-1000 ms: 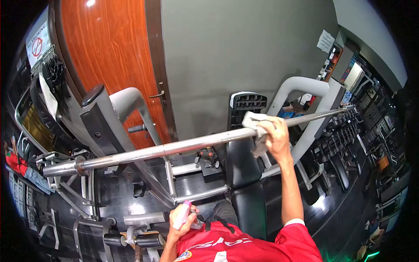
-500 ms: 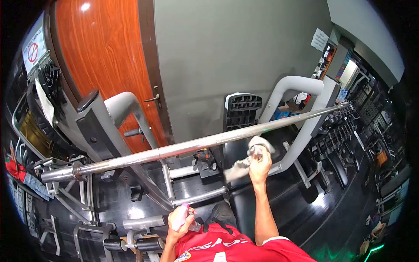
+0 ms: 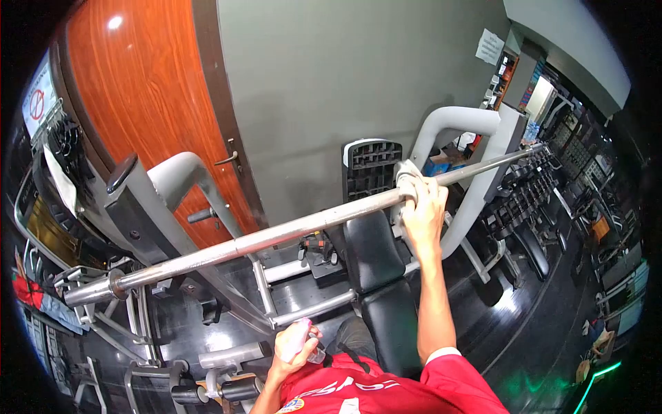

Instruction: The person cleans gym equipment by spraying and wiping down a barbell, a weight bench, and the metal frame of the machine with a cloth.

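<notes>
A long metal barbell (image 3: pixel 276 235) crosses in front of me on a bench rack. My right hand (image 3: pixel 423 207) is wrapped round the bar to the right of its middle, pressing a pale cloth (image 3: pixel 407 172) against it. Part of the cloth lies behind the bar and my fingers. Low and close to my body, my left hand (image 3: pixel 291 353) is closed on a spray bottle (image 3: pixel 298 336) with a pink top and a clear body, partly hidden by the fingers.
Rack uprights (image 3: pixel 153 222) stand at both sides, and a black padded bench (image 3: pixel 389 324) is below the bar. Behind are a grey wall (image 3: pixel 324 76) and a wooden door (image 3: pixel 141 103). Dumbbells (image 3: pixel 524 196) line a rack at right.
My right hand has moved up from below the bar and now presses the cloth round it. The left hand keeps the spray bottle low; the view has shifted slightly.
</notes>
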`<state>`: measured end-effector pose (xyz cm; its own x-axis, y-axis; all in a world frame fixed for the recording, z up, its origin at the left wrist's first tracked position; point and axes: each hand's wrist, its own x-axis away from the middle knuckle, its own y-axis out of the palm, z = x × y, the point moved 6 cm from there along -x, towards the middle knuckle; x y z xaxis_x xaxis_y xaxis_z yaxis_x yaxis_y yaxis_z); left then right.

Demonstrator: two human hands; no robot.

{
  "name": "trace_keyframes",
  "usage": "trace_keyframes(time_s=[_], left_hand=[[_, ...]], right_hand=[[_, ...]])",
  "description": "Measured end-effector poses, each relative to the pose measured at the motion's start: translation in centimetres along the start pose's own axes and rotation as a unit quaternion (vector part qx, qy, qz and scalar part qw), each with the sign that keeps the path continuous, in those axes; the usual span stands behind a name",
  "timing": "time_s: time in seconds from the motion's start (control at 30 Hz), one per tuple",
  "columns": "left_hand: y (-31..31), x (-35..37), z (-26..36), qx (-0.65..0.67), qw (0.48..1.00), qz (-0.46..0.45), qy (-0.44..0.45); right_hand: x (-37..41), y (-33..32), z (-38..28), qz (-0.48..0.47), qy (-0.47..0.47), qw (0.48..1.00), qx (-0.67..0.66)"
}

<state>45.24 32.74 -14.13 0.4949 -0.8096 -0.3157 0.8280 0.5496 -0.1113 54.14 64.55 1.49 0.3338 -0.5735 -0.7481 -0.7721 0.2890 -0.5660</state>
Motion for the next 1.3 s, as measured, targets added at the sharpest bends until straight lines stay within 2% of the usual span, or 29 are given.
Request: trace_keyframes(time_s=[0.13,0.23,0.33,0.37,0.4,0.43,0.47,0.5,0.57,0.63,0.67,0.7,0.77,0.8,0.83,0.9,0.97,1.0,1.03,1.1,1.13,1.17,1.3], left_hand=[[0.1,0.2,-0.7,0.017,0.999,0.008,-0.026],[0.0,0.0,-0.7,0.033,0.998,0.012,-0.042],[0.2,-0.5,-0.7,0.020,0.999,0.007,-0.029],[0.3,-0.6,-0.6,0.019,0.999,0.006,-0.029],[0.3,-0.6,-0.6,0.016,0.999,0.005,-0.029],[0.3,-0.6,-0.7,0.015,0.999,0.006,-0.029],[0.2,-0.6,-0.6,0.020,1.000,0.005,-0.017],[0.3,-0.5,-0.5,0.025,1.000,0.005,-0.005],[0.1,-0.2,-0.3,0.029,0.999,0.019,-0.014],[-0.2,0.2,-0.5,0.035,0.999,0.030,-0.023],[-0.4,0.5,-1.0,0.025,0.999,0.032,-0.014],[-0.4,0.7,-1.3,0.015,0.999,0.033,-0.005],[-0.4,1.0,-1.4,0.025,0.999,0.031,-0.029],[-0.5,1.0,-1.6,0.034,0.998,0.033,-0.051],[-0.6,0.9,-1.5,0.034,0.998,0.035,-0.051],[-0.5,0.6,-1.5,0.065,0.995,0.040,-0.057],[-0.3,0.3,-1.7,0.066,0.995,0.040,-0.062],[-0.3,0.1,-1.8,0.067,0.995,0.040,-0.067],[-0.2,-0.1,-1.8,0.067,0.995,0.038,-0.069],[0.2,-0.8,-1.3,0.021,0.998,0.018,-0.052],[0.3,-1.0,-1.2,0.020,0.998,0.016,-0.054],[0.4,-1.2,-1.1,0.029,0.998,0.016,-0.054],[0.4,-1.3,-1.4,0.030,0.998,0.014,-0.048]], right_hand=[[3.5,0.3,-0.1,0.103,0.035,0.991,-0.076],[5.2,0.5,0.2,0.088,0.104,0.975,-0.173],[7.5,2.5,2.1,0.096,0.078,0.971,-0.203],[8.3,4.0,3.2,0.056,0.133,0.951,-0.274],[9.2,5.8,4.6,0.033,0.245,0.883,-0.399],[10.3,7.9,5.4,0.010,0.348,0.785,-0.513],[10.7,9.9,6.1,-0.011,0.388,0.630,-0.672],[11.1,11.4,7.4,0.010,0.446,0.532,-0.719],[7.3,9.1,4.8,0.057,0.453,0.412,-0.789],[3.7,7.5,3.2,0.026,0.341,0.405,-0.848],[4.3,7.8,3.0,0.033,0.420,0.400,-0.814],[4.3,8.6,3.3,0.076,0.454,0.453,-0.763],[6.2,9.2,2.2,0.045,0.502,0.358,-0.786],[6.2,9.3,1.1,0.013,0.434,0.359,-0.827],[6.4,8.2,-0.9,-0.037,0.421,0.366,-0.829],[8.5,9.5,-0.7,-0.048,0.397,0.369,-0.839],[8.2,5.9,-3.9,0.009,0.476,0.502,-0.722],[9.5,7.2,-3.1,-0.045,0.425,0.517,-0.742],[9.6,6.3,-4.3,-0.079,0.402,0.514,-0.754],[10.2,5.2,-5.2,-0.132,0.424,0.497,-0.745],[11.0,5.2,-4.5,-0.143,0.455,0.523,-0.706],[11.1,4.8,-4.2,-0.142,0.457,0.523,-0.705],[8.8,1.3,-2.0,-0.055,0.357,0.670,-0.649]])
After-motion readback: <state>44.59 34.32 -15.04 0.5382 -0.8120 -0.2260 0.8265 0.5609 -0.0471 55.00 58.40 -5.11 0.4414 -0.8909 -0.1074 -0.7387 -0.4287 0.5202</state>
